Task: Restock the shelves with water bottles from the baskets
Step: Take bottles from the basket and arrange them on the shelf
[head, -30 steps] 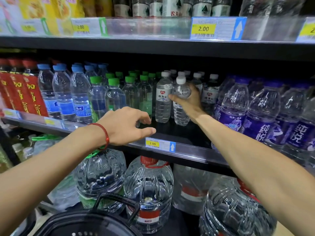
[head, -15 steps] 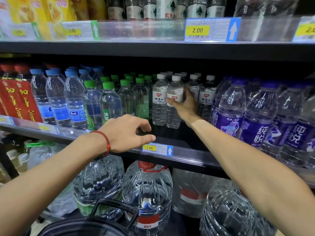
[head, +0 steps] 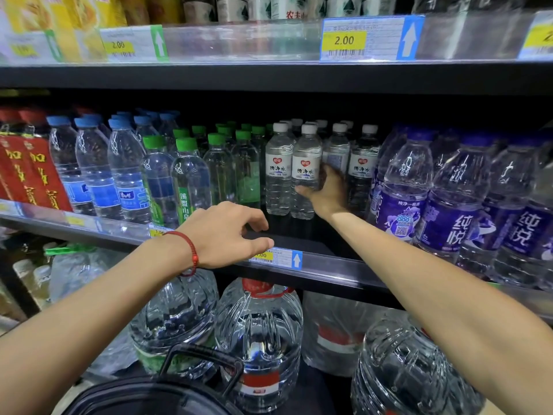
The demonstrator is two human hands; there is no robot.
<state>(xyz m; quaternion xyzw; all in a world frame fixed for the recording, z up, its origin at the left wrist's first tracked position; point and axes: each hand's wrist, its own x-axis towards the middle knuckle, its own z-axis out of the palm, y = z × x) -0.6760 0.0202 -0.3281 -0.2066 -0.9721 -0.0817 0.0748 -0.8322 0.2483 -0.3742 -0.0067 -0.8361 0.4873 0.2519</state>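
The middle shelf (head: pixel 338 265) carries rows of small water bottles, with a bare dark strip along its front. Below it stand big water jugs (head: pixel 260 333), and the black basket (head: pixel 134 395) sits lowest in view; what it holds is hidden. The step in hand looks like setting one bottle into place. The right hand (head: pixel 327 193) reaches deep into the shelf and grips the white-capped bottle (head: pixel 305 175), its thumb (head: pixel 302 190) across the front and the other fingers curled behind. That bottle stands upright at the front of its row, touching its twin (head: pixel 279 169) on the left. The left hand (head: pixel 221 235) hangs at the shelf's edge, fingers loosely curled around nothing; I cannot tell whether it touches. Next, probably, comes letting go without tipping the neighbours, then reaching down to the basket.
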